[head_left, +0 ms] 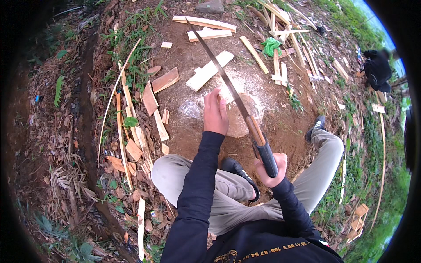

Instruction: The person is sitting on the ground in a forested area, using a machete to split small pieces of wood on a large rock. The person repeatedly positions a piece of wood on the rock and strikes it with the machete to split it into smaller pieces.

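Note:
My right hand (pixel 272 170) is wrapped round the dark handle of a machete (pixel 230 83). Its long blade runs up and to the left over the work spot, and brown wood shows between blade and grip. Below the blade lies a round chopping block (pixel 239 122), strewn with pale chips. My left hand (pixel 215 111) is at the block's left edge, fingers together and curled round a small piece of wood (pixel 225 94), bright in the sun and partly hidden. Just beyond my fingers a pale plank (pixel 209 71) lies slantwise, crossed in view by the blade.
Two boards (pixel 204 23) lie at the far side. A heap of sticks (pixel 280 26) with a green plastic bag (pixel 271 46) is at far right. Offcuts (pixel 150 100) and long strips (pixel 127 101) lie left. A black bag (pixel 377 70) stands at right. My shoes (pixel 240 171) flank the block.

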